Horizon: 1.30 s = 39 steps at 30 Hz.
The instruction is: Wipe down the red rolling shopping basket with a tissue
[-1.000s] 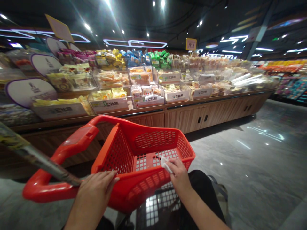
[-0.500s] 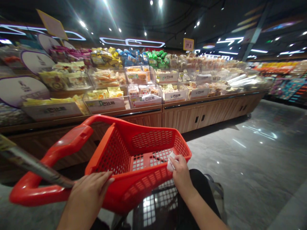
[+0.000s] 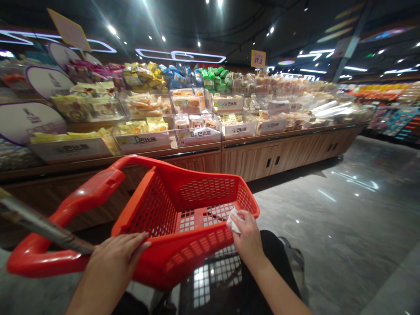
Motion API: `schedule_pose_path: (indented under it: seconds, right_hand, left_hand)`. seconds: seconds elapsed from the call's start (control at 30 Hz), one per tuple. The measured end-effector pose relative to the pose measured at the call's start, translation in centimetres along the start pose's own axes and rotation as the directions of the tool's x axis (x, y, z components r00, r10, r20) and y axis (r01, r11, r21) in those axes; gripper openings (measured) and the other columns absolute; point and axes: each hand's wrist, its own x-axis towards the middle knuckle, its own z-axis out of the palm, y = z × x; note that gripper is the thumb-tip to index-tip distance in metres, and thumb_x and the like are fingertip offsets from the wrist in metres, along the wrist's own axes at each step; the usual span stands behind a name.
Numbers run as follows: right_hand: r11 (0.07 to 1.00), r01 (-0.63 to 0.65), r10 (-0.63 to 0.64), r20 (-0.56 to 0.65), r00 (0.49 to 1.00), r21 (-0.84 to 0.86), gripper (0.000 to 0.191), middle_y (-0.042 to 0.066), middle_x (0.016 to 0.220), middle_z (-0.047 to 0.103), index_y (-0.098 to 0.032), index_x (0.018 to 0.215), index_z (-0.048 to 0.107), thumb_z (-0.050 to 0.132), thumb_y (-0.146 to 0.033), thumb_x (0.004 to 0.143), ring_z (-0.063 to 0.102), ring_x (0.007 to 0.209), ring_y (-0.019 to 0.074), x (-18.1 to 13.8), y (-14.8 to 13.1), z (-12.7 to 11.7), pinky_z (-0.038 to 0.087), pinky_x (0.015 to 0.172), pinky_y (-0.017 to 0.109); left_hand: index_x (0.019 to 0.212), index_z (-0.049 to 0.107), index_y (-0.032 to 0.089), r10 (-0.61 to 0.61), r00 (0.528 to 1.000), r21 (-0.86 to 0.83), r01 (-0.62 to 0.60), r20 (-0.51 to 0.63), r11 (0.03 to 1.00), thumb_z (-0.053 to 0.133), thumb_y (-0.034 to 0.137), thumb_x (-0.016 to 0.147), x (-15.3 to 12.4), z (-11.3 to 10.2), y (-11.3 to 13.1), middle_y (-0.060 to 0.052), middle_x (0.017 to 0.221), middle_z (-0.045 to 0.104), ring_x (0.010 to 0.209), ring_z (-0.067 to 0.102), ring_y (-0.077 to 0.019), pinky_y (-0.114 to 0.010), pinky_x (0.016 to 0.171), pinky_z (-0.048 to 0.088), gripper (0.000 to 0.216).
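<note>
A red plastic shopping basket (image 3: 170,262) sits atop a cart in front of me, with nothing inside it. My right hand (image 3: 247,234) is closed on a small white wipe (image 3: 233,220), pressing it against the basket's right rim. My left hand (image 3: 113,258) rests on the basket's near left rim where the red handle (image 3: 75,201) joins, fingers stretched forward. A long dark rod-like item (image 3: 36,221) runs from the left edge to under my left hand; whether the hand grips it is hidden.
A wooden display counter (image 3: 288,151) with bins of packaged snacks (image 3: 197,127) runs across the view beyond the basket. Grey polished floor (image 3: 344,218) opens to the right. A lower black cart basket (image 3: 213,284) shows beneath the red one.
The right hand with the wipe has slid a little along the basket's right rim. The view has shifted slightly, moving the basket left and down in the frame.
</note>
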Motion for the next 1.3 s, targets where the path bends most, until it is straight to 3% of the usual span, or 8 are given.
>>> schedule_pose_path:
  seconds: [0.2,0.27,0.4,0.53,0.67,0.83,1.1,1.3]
  right_hand:
    - [0.999,0.032,-0.032,0.007,0.999,0.035,0.043,0.010,0.105,0.061,-0.021,0.109,0.069,0.054,-0.001,0.073,0.056,0.096,0.0238,-0.1,0.7,0.3,0.051,0.085,0.037]
    - [0.997,0.057,-0.058,0.015,0.998,0.053,0.054,0.009,0.105,0.065,-0.020,0.109,0.069,0.045,0.006,0.068,0.057,0.097,0.0229,-0.1,1.0,0.4,0.051,0.086,0.037]
    - [0.990,0.119,-0.123,0.058,0.991,0.071,0.069,0.009,0.110,0.068,-0.016,0.113,0.067,0.038,0.009,0.056,0.057,0.099,0.0236,0.0,-0.7,1.2,0.050,0.088,0.039]
    - [0.966,0.207,-0.223,0.097,0.970,0.155,0.075,0.006,0.121,0.064,-0.016,0.120,0.063,0.038,0.008,0.054,0.057,0.097,0.0220,-0.2,-3.3,2.3,0.051,0.085,0.036]
    - [0.978,0.170,-0.177,0.048,0.983,0.120,0.072,0.008,0.118,0.066,-0.016,0.117,0.065,0.039,0.007,0.055,0.058,0.094,0.0222,-0.4,-1.3,1.5,0.051,0.084,0.038]
    - [1.000,-0.003,0.003,-0.020,1.000,0.010,0.065,0.009,0.113,0.068,-0.016,0.115,0.066,0.039,0.007,0.061,0.057,0.098,0.0236,-0.7,2.7,-0.9,0.050,0.086,0.041]
    - [0.986,0.151,-0.156,0.076,0.985,0.071,0.076,0.007,0.121,0.064,-0.015,0.119,0.064,0.038,0.006,0.051,0.058,0.091,0.0226,-1.4,-2.0,1.2,0.051,0.081,0.039]
    - [0.999,0.047,-0.047,0.061,0.997,-0.012,0.072,0.007,0.117,0.066,-0.017,0.119,0.064,0.037,0.007,0.058,0.056,0.098,0.0245,-1.8,0.8,-0.5,0.048,0.085,0.041]
  left_hand:
    - [0.092,0.069,0.023,0.061,0.997,0.086,-0.056,-0.057,0.995,0.043,0.042,0.085,0.2,-0.5,0.7,-0.005,0.093,0.073,0.084,0.066,-0.0244,-0.042,0.078,0.045,0.033]
    - [0.095,0.068,0.024,0.104,0.987,0.119,-0.090,-0.120,0.989,0.046,0.043,0.083,0.6,-0.4,2.8,-0.006,0.104,0.071,0.092,0.064,-0.0271,-0.047,0.085,0.041,0.031]
    - [0.104,0.065,0.020,0.208,0.977,0.002,-0.208,-0.045,0.978,0.050,0.044,0.085,2.0,1.1,8.9,-0.008,0.109,0.069,0.101,0.061,-0.0243,-0.041,0.093,0.041,0.034]
    - [0.091,0.068,0.020,0.137,0.986,-0.059,-0.132,0.094,0.990,0.049,0.032,0.087,3.2,3.3,12.3,-0.006,0.095,0.071,0.083,0.064,-0.0217,-0.036,0.076,0.046,0.022]
    - [0.075,0.066,0.021,0.107,0.987,-0.056,-0.101,0.121,0.993,0.043,0.027,0.090,3.3,4.4,11.8,-0.004,0.075,0.068,0.071,0.060,-0.0194,-0.032,0.066,0.043,0.028]
    - [0.075,0.065,0.021,0.084,0.989,-0.057,-0.078,0.119,0.995,0.042,0.030,0.090,2.9,4.5,10.9,-0.003,0.075,0.065,0.071,0.057,-0.0187,-0.032,0.067,0.040,0.029]
    - [0.076,0.067,0.021,0.081,0.993,-0.089,-0.073,0.088,0.993,0.041,0.034,0.091,2.3,4.4,9.6,-0.004,0.074,0.064,0.070,0.056,-0.0177,-0.032,0.067,0.041,0.032]
    - [0.077,0.068,0.022,0.067,0.995,-0.106,-0.059,0.074,0.993,0.042,0.037,0.090,1.7,4.1,8.6,-0.004,0.074,0.065,0.070,0.056,-0.0185,-0.031,0.066,0.041,0.032]
